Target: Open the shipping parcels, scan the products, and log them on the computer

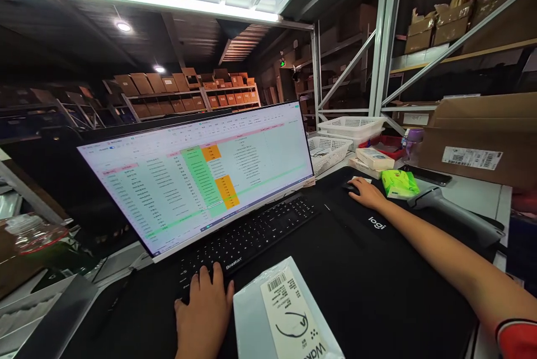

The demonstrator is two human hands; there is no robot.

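Observation:
My left hand (204,308) rests with its fingers spread on the near end of a black keyboard (251,233). Just right of it lies a flat grey parcel bag (285,314) with a white barcode label. My right hand (366,191) covers a black mouse (351,184) on the black desk mat (377,269). A wide monitor (197,171) behind the keyboard shows a spreadsheet with green and orange cells.
A grey barcode scanner (453,211) lies right of my forearm, beside a green tissue pack (398,183). White plastic baskets (348,130), a small white box (375,157), a phone (428,175) and a labelled cardboard box (482,141) stand behind. Metal shelving with cartons fills the background.

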